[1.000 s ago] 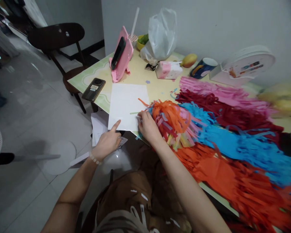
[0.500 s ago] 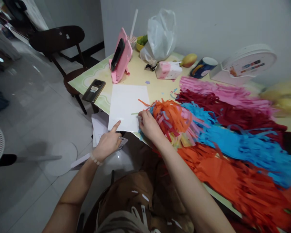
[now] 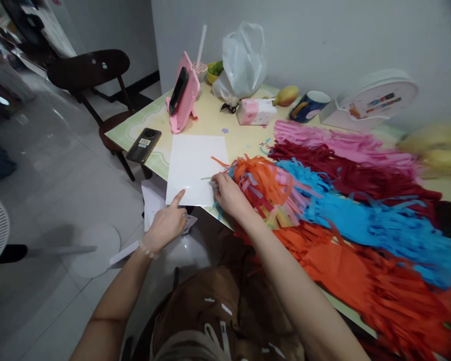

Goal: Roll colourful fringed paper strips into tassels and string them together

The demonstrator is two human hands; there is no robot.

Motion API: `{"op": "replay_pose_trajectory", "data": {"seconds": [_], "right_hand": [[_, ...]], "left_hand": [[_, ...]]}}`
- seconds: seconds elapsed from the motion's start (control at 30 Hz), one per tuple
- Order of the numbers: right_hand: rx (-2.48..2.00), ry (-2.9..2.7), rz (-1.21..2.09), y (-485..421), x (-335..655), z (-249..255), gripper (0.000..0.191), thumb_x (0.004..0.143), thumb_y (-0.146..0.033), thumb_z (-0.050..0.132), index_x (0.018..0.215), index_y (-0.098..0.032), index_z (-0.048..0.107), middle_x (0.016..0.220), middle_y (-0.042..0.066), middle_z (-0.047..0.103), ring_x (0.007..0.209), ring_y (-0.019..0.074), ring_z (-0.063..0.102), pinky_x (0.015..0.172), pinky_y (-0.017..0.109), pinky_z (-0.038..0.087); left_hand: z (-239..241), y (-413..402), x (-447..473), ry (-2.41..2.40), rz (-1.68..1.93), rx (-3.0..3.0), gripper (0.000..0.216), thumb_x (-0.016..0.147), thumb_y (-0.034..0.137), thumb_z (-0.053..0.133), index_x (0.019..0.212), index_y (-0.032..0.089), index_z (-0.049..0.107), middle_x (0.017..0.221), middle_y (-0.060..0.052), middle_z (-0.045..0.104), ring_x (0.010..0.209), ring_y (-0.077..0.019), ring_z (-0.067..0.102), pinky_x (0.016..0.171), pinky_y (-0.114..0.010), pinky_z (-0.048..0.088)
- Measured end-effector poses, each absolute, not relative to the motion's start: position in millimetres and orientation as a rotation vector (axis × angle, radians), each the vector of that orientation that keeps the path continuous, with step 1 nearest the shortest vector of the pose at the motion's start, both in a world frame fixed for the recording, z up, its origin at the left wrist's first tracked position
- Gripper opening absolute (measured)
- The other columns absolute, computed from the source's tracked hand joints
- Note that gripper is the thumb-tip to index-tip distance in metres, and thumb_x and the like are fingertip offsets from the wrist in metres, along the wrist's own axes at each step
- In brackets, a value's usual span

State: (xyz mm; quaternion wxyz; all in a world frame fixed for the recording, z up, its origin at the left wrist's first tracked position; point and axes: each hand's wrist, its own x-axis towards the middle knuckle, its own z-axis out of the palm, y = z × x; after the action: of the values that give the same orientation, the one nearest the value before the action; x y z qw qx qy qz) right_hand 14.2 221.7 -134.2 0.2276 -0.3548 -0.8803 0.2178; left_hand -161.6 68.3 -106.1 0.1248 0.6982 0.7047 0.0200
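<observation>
A white sheet (image 3: 195, 158) lies at the table's near left corner. My left hand (image 3: 166, 225) is at its lower edge, with the index finger stretched onto the sheet and the other fingers loosely curled, holding nothing. At the sheet's right side my right hand (image 3: 227, 193) is closed, thumb and fingers together. A thin green strip (image 3: 205, 178) meets its fingertips; whatever they grip is mostly hidden. Just right of this hand, a tassel bundle (image 3: 266, 183) of orange, pink, blue and yellow paper strips rests on the table.
Fringed paper in pink (image 3: 330, 138), dark red (image 3: 346, 170), blue (image 3: 346, 210) and orange (image 3: 346, 265) covers the right side. A phone (image 3: 144, 145) lies left of the sheet. Behind stand a pink stand (image 3: 188, 103) with another phone, a tissue pack (image 3: 256, 111) and a mug (image 3: 310, 105).
The view has shifted slightly. Both hands keep nearly the same place and pose against the sheet and the tassel bundle.
</observation>
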Motion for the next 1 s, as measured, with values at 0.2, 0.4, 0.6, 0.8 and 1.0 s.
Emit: {"op": "replay_pose_trajectory", "data": {"seconds": [0.2,0.4,0.6,0.8,1.0], "right_hand": [[-0.962,-2.441,0.594,223.3,13.9,-136.3,0.043,0.073,0.004,0.041,0.109,-0.017,0.053,0.105,0.013,0.057,0.095,0.024,0.057,0.088,0.038,0.05],[-0.951,-2.468,0.604,221.2,12.8,-133.7,0.038,0.079,0.002,0.039,0.108,-0.017,0.054,0.104,0.012,0.057,0.094,0.0238,0.057,0.086,0.037,0.049],[-0.922,-2.475,0.666,227.4,10.7,-133.1,0.037,0.075,0.003,0.041,0.104,-0.016,0.055,0.103,0.013,0.056,0.097,0.025,0.055,0.091,0.038,0.047],[-0.911,-2.372,0.823,224.9,11.8,-130.4,0.031,0.071,0.0,0.046,0.093,-0.019,0.056,0.094,0.012,0.06,0.096,0.0278,0.052,0.092,0.042,0.044],[-0.955,-2.016,1.112,223.9,25.7,-125.4,0.023,0.075,-0.014,0.055,0.097,-0.021,0.054,0.083,0.005,0.061,0.084,0.0231,0.056,0.085,0.04,0.045]], "left_hand": [[-107.7,68.6,-161.2,2.063,0.091,2.031,0.02,0.092,0.021,0.051,0.086,0.017,0.07,0.167,-0.004,0.022,0.081,-0.0206,0.072,0.075,-0.037,0.056],[-110.5,68.7,-161.5,2.072,0.099,2.032,0.019,0.091,0.021,0.052,0.085,0.016,0.07,0.166,-0.005,0.023,0.081,-0.0217,0.072,0.074,-0.039,0.057],[-109.2,68.6,-161.5,2.075,0.077,2.035,0.02,0.092,0.021,0.051,0.086,0.017,0.07,0.167,-0.004,0.021,0.083,-0.0219,0.072,0.075,-0.039,0.057],[-107.8,69.1,-161.4,2.068,0.085,2.026,0.021,0.092,0.021,0.05,0.088,0.016,0.071,0.166,-0.005,0.022,0.084,-0.0217,0.072,0.077,-0.039,0.057],[-105.7,68.1,-161.3,2.074,0.065,2.019,0.021,0.092,0.021,0.05,0.086,0.017,0.071,0.167,-0.003,0.02,0.085,-0.0219,0.072,0.077,-0.039,0.058]]}}
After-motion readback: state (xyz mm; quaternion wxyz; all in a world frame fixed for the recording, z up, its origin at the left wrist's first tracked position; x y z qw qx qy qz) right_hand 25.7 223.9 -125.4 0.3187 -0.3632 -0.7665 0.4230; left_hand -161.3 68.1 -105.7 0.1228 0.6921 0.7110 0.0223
